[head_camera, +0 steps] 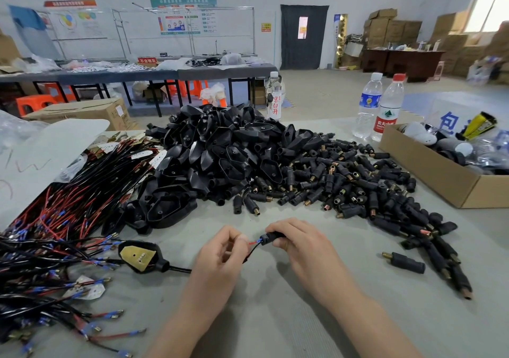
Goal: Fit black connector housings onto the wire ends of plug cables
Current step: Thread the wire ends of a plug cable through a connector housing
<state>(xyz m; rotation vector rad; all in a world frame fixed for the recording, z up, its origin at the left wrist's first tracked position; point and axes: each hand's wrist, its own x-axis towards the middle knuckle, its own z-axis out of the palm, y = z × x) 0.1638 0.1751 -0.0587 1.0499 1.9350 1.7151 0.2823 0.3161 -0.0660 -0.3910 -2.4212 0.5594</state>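
My right hand (300,243) grips a small black connector housing (271,238) just above the table, near its front middle. My left hand (224,250) pinches the red and black wire ends (254,244) of a plug cable, whose blue-sleeved tip meets the housing's mouth. The cable runs left under my left hand to its black plug shell (140,255) with a brass plate, lying flat on the table. How far the wires sit inside the housing is hidden by my fingers.
A heap of black plug shells (220,151) and a spread of small black connector housings (358,186) fill the table behind my hands. Red and black wired cables (55,233) pile at the left. A cardboard box (451,181) and water bottles (388,109) stand at the right.
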